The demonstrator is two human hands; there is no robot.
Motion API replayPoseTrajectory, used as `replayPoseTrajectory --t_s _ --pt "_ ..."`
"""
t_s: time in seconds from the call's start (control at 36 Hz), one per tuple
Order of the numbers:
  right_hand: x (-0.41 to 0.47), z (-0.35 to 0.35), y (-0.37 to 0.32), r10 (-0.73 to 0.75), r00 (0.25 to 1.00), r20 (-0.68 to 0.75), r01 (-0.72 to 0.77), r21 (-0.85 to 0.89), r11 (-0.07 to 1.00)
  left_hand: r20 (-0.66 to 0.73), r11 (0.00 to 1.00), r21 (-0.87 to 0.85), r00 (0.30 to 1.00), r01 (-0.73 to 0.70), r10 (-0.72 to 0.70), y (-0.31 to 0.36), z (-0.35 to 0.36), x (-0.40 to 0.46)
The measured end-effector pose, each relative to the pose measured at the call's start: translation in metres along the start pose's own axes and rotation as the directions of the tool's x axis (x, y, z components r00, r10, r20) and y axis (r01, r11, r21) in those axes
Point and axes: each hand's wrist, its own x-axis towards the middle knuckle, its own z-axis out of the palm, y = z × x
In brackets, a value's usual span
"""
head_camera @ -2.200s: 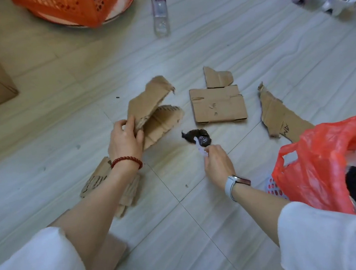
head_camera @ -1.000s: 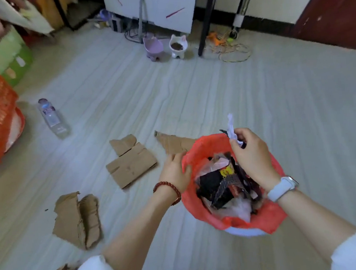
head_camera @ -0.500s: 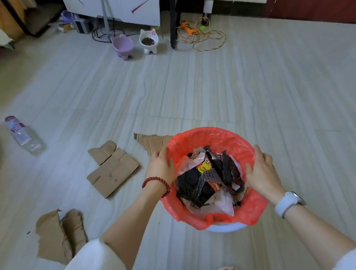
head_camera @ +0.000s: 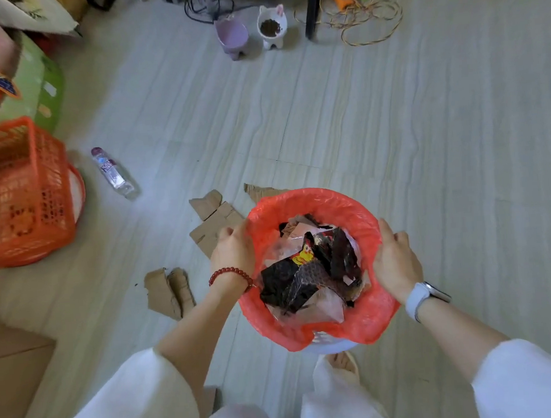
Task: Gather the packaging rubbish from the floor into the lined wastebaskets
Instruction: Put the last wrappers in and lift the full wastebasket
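Basically, head view: white wastebasket (head_camera: 327, 345) with a red liner (head_camera: 372, 320), packed with dark wrappers (head_camera: 305, 275) and clear plastic. Left hand (head_camera: 233, 251) and right hand (head_camera: 395, 260) grip the liner rim on opposite sides, fingers curled over it. Basket body mostly hidden by liner. Cardboard scraps (head_camera: 168, 293) lie on the floor (head_camera: 445, 162) left of it; one piece is partly behind the left hand. Plastic bottle (head_camera: 113, 172) and orange crate (head_camera: 15, 193) sit further left.

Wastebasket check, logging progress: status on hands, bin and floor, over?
Both hands, left hand and right hand, grip the red-lined wastebasket rim. Wrappers inside. Cardboard pieces and a bottle remain on the floor.
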Motion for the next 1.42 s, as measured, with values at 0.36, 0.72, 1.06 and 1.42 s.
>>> replayPoseTrajectory --t_s 0.36,0.72,1.06,1.42 --pt "-0.05 -0.232 -0.072 -0.067 0.994 0.092 0.066 0.006 0.998 -0.011 0.994 0.001 0.994 0.106 -0.106 0.135 -0.187 -0.072" --pt "0.027 -0.345 -0.08 -0.029 0.999 0.016 0.029 0.008 1.0 -0.017 0.999 0.029 0.999 -0.037 0.037 0.254 -0.233 0.008" --pt "0.164 -0.452 -0.076 0.103 0.991 -0.089 -0.099 0.047 0.994 0.058 0.962 0.026 0.962 -0.27 0.269 0.404 -0.244 0.164" --pt "0.393 -0.556 -0.005 0.238 0.954 -0.181 -0.21 0.163 0.964 0.191 0.89 0.125 0.891 -0.439 0.413 0.626 -0.184 0.36"
